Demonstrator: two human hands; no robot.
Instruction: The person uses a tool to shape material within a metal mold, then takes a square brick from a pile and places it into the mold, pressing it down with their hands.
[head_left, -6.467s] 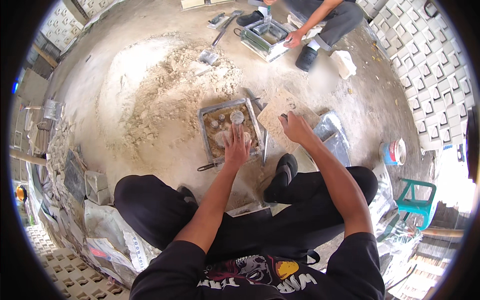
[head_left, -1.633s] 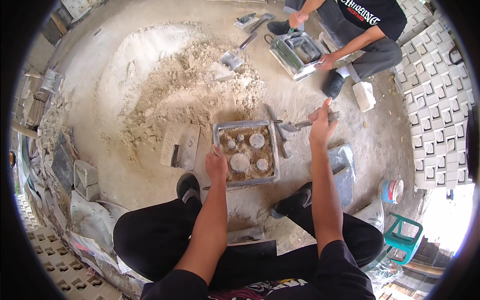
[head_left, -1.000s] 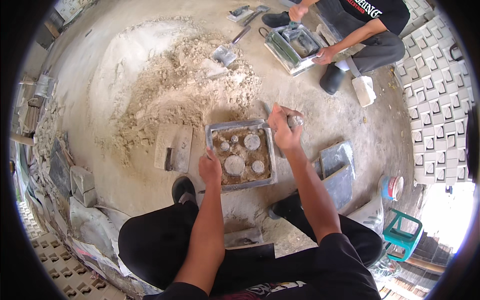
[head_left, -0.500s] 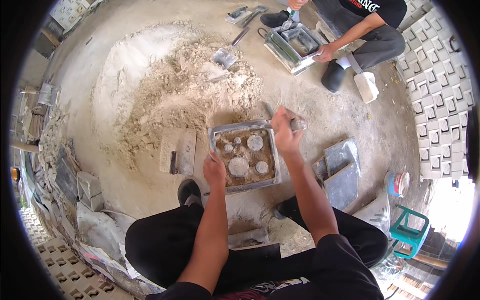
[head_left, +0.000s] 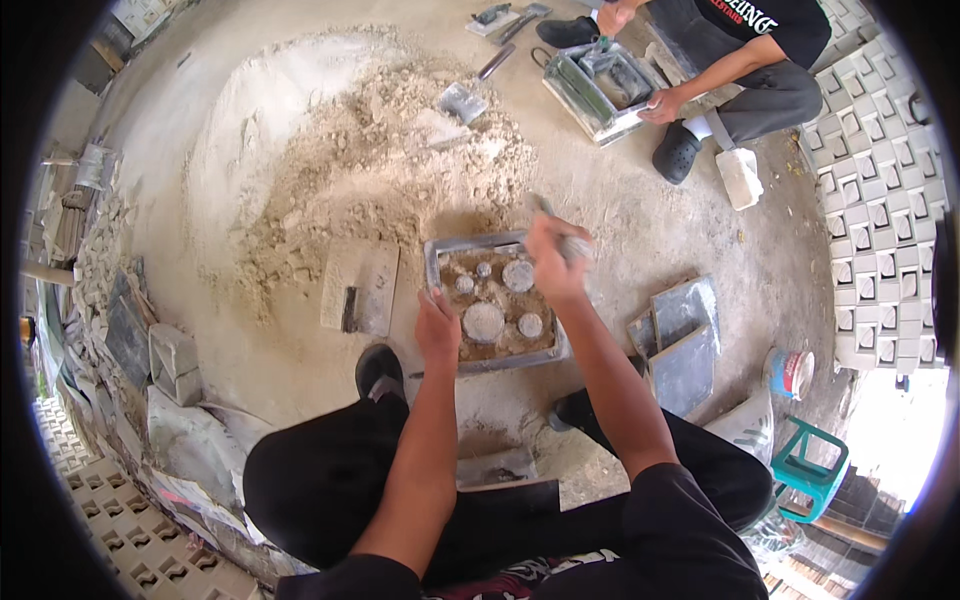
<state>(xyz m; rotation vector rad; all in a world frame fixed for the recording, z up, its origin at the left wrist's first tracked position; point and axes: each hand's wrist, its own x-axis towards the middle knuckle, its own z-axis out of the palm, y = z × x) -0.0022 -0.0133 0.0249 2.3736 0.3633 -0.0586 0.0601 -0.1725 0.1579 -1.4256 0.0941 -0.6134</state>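
While crouching over the square grey metal mould tray (head_left: 437, 262) on the dusty concrete floor (head_left: 640, 200), the person is bracing its near-left rim with the left hand (head_left: 437, 327), fingers curled onto the edge, and is holding the right hand (head_left: 549, 262) closed around a slim dark-handled metal tool (head_left: 560, 228) above the far-right corner. Risk, as judged: the tool is swinging close over the rim, so a glancing knock could be jolting the tray and spilling or cracking the fill; the bracing fingers are sitting near that edge too. Tray is holding damp sandy-brown mix (head_left: 500, 340) with several pale round discs (head_left: 483, 322) showing in it. Just left, a flat tan slab (head_left: 360, 285) is lying; beyond, a loose heap of pale sand (head_left: 370, 150). Across the floor another person's hand (head_left: 660, 105) is resting on a second metal mould (head_left: 598, 85), contents unclear
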